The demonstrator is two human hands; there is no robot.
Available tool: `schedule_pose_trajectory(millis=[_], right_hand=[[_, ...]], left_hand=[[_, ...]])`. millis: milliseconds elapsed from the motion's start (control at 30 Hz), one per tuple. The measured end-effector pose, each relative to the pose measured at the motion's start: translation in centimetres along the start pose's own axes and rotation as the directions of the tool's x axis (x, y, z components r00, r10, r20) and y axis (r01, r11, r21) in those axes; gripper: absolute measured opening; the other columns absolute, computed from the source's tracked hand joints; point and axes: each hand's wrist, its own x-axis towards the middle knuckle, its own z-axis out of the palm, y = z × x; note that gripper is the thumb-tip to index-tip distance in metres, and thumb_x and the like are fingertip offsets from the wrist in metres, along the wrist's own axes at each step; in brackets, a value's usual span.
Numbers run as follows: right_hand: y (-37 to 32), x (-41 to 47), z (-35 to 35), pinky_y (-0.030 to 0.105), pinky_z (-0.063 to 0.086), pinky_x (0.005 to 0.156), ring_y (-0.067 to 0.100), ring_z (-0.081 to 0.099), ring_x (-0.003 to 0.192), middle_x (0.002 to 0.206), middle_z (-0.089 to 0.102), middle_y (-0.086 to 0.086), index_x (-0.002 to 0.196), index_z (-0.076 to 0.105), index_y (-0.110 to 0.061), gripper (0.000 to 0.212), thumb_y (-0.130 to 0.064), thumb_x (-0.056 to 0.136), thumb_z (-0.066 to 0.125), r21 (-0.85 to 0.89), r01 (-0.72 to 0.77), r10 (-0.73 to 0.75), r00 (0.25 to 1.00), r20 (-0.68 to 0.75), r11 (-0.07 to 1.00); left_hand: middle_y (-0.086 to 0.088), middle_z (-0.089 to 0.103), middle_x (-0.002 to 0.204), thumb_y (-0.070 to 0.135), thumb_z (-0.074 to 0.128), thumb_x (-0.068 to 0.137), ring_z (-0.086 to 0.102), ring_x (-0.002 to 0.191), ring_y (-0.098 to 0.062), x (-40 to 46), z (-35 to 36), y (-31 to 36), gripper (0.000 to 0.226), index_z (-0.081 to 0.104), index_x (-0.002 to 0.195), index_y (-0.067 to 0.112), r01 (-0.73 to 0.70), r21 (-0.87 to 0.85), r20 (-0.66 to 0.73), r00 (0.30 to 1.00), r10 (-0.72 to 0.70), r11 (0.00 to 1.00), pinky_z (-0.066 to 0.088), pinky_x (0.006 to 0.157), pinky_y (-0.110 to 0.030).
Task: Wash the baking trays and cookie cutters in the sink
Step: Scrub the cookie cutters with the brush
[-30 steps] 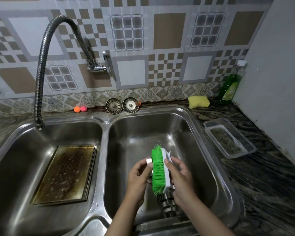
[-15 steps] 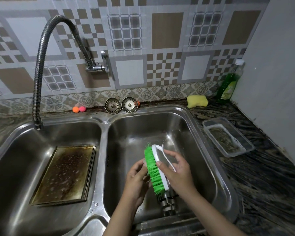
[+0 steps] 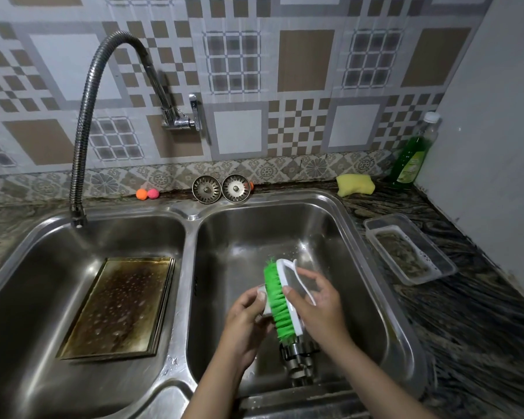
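1. A small silvery metal cookie cutter (image 3: pixel 262 300), mostly hidden, sits pinched in the left hand (image 3: pixel 244 322) against the bristles, likely so they can scour its edges.
2. The right hand (image 3: pixel 318 306) curls round the white-backed green-bristled scrubbing brush (image 3: pixel 277 300), bristles turned leftward.
3. Just below both hands, more metal cutters (image 3: pixel 298 356) lie in the right basin of the steel double sink (image 3: pixel 191 267).
4. Well left of the hands, stained brown baking trays (image 3: pixel 118 306) lie stacked flat in the left basin, apparently waiting.
5. Far right on the surface stands a green liquid bottle (image 3: pixel 412 152); its label is unreadable.
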Motion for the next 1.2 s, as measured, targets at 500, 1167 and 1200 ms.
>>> schedule_pose_trajectory(millis=[500, 1167, 1200], right_hand=[[0.8, -2.1, -4.5, 0.016, 0.052, 0.062, 0.017, 0.068, 0.082, 0.096, 0.071, 0.002, 0.096, 0.065, -0.035, 0.036, -0.022, 0.068, 0.084, -0.317, 0.013, -0.012, 1.000, 0.004, 0.949], [0.6, -2.2, -5.0, 0.029, 0.053, 0.061, 0.020, 0.071, 0.077, 0.080, 0.074, 0.002, 0.106, 0.066, -0.029, 0.041, -0.022, 0.069, 0.083, -0.285, -0.049, 0.032, 0.997, -0.064, 0.957], [0.6, -1.9, -5.3, 0.029, 0.053, 0.062, 0.020, 0.071, 0.077, 0.080, 0.074, 0.001, 0.107, 0.066, -0.028, 0.042, -0.024, 0.069, 0.083, -0.288, -0.057, 0.034, 0.996, -0.082, 0.956]], left_hand=[[-0.009, 0.070, 0.095, 0.037, 0.087, 0.052, 0.063, 0.077, -0.015, -4.7, -14.4, 11.1, 0.051, 0.073, 0.097, 0.018, -0.128, 0.497, -0.036, 0.985, 0.167, 0.858, 0.051, 0.069, -0.029], [-0.002, 0.067, 0.104, -0.011, 0.058, 0.083, 0.063, 0.100, -0.004, -0.6, -16.6, 10.7, 0.041, 0.064, 0.104, 0.025, -0.228, 0.838, 0.063, 0.943, 0.327, 0.497, 0.050, 0.084, -0.018], [-0.004, 0.068, 0.101, -0.010, 0.060, 0.083, 0.064, 0.095, -0.002, -0.7, -14.5, 10.9, 0.038, 0.065, 0.104, 0.021, -0.293, 0.815, 0.097, 0.920, 0.380, 0.501, 0.049, 0.083, -0.015]])
